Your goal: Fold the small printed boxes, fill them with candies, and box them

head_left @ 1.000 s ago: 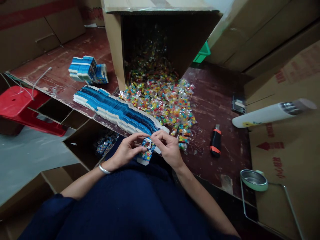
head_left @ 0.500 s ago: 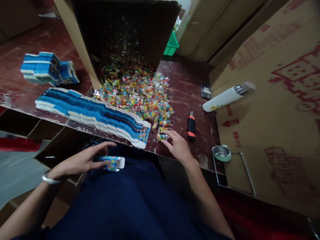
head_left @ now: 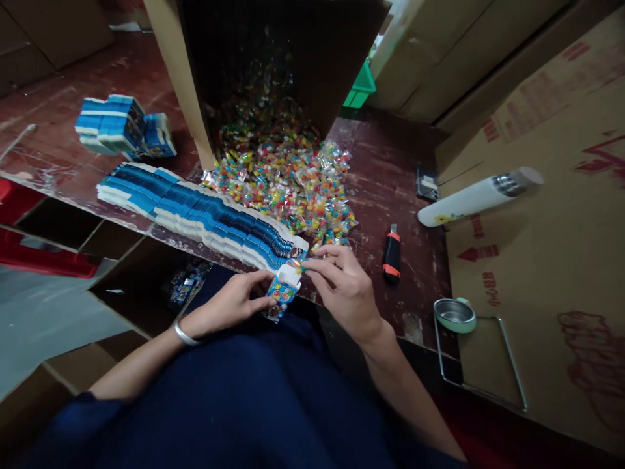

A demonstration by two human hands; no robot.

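Observation:
My left hand (head_left: 243,301) grips a small blue printed carton (head_left: 282,294) between thumb and fingers, its white flaps standing open at the top. Close above that opening, my right hand (head_left: 346,286) pinches a small clear candy packet (head_left: 299,264), partly hidden by the fingers. A long row of flattened blue cartons (head_left: 195,212) lies along the table's front edge, just beyond my left hand. Behind the row, a heap of candy packets (head_left: 288,185), full of many-coloured sweets, spills out of a large cardboard box (head_left: 188,85) lying on its side.
Bundled flat cartons (head_left: 117,124) sit at the left of the dark red table (head_left: 381,156). To the right are a black and orange box cutter (head_left: 391,254), a white bottle (head_left: 469,198) and a metal cup (head_left: 455,314). A green basket (head_left: 360,86) stands behind.
My left hand has brought the carton up and to the right. My right hand has lifted the candy packet off the table edge to the carton's open end. The view has shifted slightly.

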